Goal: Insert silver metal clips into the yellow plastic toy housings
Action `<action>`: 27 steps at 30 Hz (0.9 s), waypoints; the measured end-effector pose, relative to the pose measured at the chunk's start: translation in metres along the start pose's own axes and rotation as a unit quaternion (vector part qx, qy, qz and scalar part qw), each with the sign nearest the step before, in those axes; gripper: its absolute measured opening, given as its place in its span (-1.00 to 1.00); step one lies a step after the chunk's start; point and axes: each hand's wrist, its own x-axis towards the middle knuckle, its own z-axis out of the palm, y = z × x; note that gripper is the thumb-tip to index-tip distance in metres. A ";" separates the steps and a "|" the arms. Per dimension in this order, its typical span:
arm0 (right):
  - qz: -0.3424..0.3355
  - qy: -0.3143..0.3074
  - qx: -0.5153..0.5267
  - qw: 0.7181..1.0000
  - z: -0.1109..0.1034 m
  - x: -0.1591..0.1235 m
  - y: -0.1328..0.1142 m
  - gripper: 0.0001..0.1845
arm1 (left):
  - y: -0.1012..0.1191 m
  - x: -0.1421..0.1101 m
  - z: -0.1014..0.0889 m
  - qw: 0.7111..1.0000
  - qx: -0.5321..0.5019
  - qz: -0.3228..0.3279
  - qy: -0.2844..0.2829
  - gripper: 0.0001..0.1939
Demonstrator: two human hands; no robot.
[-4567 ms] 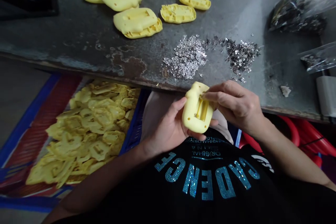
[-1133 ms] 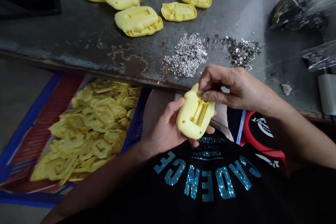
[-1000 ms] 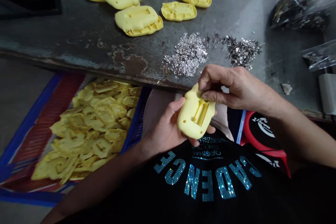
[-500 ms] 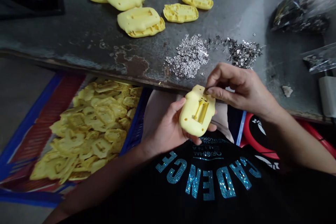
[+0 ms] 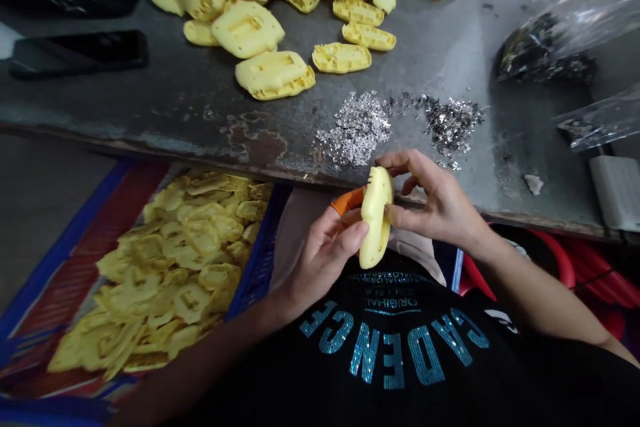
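Between my two hands a yellow plastic shell (image 5: 375,220) is held up on its edge, its narrow side towards me. My left hand (image 5: 330,240) grips it from the left, thumb on the near side; one finger wears an orange cover (image 5: 348,201). My right hand (image 5: 430,197) holds the shell's right side, with the forefinger at its top end and the thumb at its middle. Beyond the hands, a heap of small shiny metal pieces (image 5: 357,130) lies on the table, and a darker heap (image 5: 453,123) lies to its right.
More yellow shells (image 5: 247,28) are piled at the back of the grey table (image 5: 190,110). A blue and red crate (image 5: 250,267) of yellow parts stands below left. A black phone (image 5: 80,53) lies at left, clear bags of metal pieces (image 5: 545,53) at right. Red stools (image 5: 550,260) stand below right.
The shell has turned from showing its battery-slot face to standing on edge. My right hand has moved from its upper corner to grip its right side. The view has shifted slightly.
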 end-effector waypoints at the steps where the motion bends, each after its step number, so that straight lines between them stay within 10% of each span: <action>1: -0.003 0.017 -0.001 1.000 0.003 -0.002 0.001 -0.46 | 0.000 -0.003 -0.003 1.000 0.029 -0.001 0.004 -0.45; 7: -0.019 0.083 -0.012 0.996 0.017 -0.009 0.012 -0.50 | 0.009 -0.005 -0.015 0.983 0.179 -0.032 0.008 -0.42; 20: -0.058 0.109 -0.101 0.987 0.013 0.003 0.001 -0.43 | -0.010 0.022 -0.040 0.998 0.018 -0.032 0.046 -0.56; 25: -0.053 -0.038 -0.118 0.991 -0.022 0.025 0.023 -0.44 | 0.020 0.035 -0.031 0.990 -0.080 -0.105 -0.041 -0.27; 27: -0.014 0.017 -0.237 0.971 -0.048 0.041 0.044 -0.61 | 0.027 0.037 -0.034 0.989 -0.082 -0.115 -0.034 -0.28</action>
